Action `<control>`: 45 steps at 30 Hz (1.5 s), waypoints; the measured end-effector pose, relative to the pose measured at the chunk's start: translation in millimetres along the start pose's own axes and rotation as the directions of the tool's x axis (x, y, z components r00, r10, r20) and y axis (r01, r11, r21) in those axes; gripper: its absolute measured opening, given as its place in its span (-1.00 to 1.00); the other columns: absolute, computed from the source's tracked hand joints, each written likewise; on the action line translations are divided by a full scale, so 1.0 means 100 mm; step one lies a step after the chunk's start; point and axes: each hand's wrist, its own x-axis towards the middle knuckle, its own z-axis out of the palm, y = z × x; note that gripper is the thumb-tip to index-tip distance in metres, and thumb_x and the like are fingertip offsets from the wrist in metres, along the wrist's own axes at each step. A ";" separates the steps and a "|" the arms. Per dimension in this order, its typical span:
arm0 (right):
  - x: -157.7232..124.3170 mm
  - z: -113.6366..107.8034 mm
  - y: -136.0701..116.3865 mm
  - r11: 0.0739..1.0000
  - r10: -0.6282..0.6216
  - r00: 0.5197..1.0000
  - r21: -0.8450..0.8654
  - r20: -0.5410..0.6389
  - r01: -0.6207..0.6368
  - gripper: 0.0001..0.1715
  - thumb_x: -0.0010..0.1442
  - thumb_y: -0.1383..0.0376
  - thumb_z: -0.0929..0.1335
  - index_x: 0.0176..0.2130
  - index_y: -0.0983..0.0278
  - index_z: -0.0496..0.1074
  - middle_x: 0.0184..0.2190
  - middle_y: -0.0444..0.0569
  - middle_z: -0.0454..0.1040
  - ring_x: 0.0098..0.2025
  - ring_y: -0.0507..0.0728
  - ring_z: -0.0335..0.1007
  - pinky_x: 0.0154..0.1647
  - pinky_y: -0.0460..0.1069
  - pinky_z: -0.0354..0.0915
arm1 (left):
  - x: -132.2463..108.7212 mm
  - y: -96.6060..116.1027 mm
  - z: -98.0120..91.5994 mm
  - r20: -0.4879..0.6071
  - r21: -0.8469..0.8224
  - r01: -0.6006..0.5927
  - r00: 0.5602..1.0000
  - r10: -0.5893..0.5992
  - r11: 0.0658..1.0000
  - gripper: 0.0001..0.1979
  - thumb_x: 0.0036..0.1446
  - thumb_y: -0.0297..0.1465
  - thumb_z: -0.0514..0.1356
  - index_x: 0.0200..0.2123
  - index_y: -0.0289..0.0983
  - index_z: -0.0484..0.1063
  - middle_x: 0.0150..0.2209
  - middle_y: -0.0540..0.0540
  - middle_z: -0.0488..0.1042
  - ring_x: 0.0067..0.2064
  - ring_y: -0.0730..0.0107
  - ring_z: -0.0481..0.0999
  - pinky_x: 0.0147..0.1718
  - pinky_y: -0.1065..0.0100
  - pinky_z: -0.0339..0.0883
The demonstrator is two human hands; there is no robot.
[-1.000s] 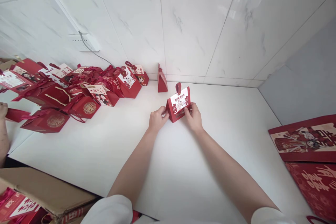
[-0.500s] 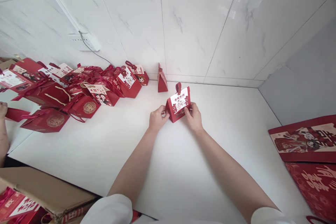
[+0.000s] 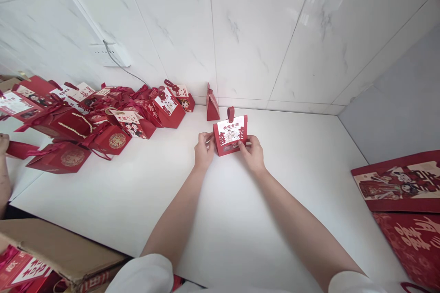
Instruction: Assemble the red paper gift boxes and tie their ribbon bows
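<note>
A grey cable (image 3: 121, 68) leaves a socket (image 3: 116, 54) on the tiled wall (image 3: 247, 41), with a cardboard box (image 3: 62, 247) lower left.

Small, red, white-fronted paper gift box (image 3: 231, 136) upright on smooth white tabletop (image 3: 227, 219). Bare right hand (image 3: 253, 153) pinching its right end, bare left hand (image 3: 204, 152) close against left end. Narrow red triangular box (image 3: 212, 105) behind, near white marbled-tile wall (image 3: 247, 32).

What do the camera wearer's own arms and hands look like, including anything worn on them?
White sleeves cover the upper arms: the left sleeve and the right sleeve look plain, with no visible print. Below them, the left forearm and right forearm are bare, with no watch or bracelet showing. The left hand and right hand wear no gloves.
</note>
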 end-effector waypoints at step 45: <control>-0.10 -0.02 -0.22 0.930 -0.354 0.854 0.043 0.382 0.366 -0.72 0.16 0.08 0.32 -0.18 0.17 0.37 -0.18 0.02 0.39 -0.15 0.22 0.35 -0.12 0.13 0.33 | -0.06 0.14 -0.08 -0.223 0.472 -0.428 0.788 0.574 0.771 -0.50 0.20 -0.22 -0.02 0.15 -0.30 0.24 0.14 -0.25 0.30 0.29 0.10 0.08 0.30 0.02 -0.39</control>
